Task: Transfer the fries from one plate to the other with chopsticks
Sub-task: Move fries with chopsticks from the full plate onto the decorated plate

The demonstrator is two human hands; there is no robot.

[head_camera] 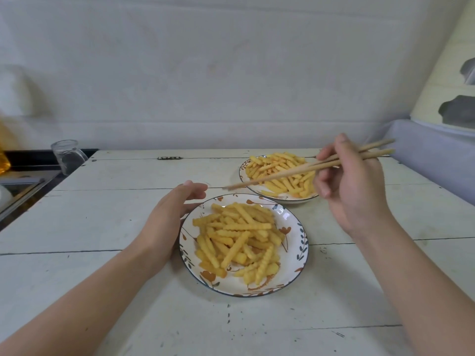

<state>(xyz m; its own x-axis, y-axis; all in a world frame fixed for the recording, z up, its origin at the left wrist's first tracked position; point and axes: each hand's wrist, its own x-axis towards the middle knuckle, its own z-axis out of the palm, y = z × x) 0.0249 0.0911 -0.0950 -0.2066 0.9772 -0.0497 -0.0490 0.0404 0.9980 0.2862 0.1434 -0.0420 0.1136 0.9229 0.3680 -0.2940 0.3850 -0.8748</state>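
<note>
While gripping a pair of wooden chopsticks (303, 168) in the right hand (352, 186), fingers curled round the shafts near their upper ends, tips aimed left and down, ending in the air just past the left rim of the far plate (290, 200), above bare table between the two plates; no fry pinched between the tips, which lie close together

Left hand (169, 214) resting at the upper-left rim of the near plate (295, 227), fingers straight and relaxed, grasping nothing, thumb side toward the plate; actual contact with the rim hard to tell

Near plate: white, dark rim, painted with orange flowers and dark leaves, sitting on the white plank table (128, 278) in front of the person, heaped with crinkle-cut fries (239, 240)

Far plate: same pattern, set further back and to the right, just beside the near plate but not touching, also loaded with fries, partly crossed by the chopstick shafts and partly hidden behind the right hand

Off the table's left far corner, a clear glass jar (67, 156) tilted on a dark surface; behind everything, a white padded wall (231, 73); to the right, a pale blue-grey edge of furniture (431, 155)
</note>
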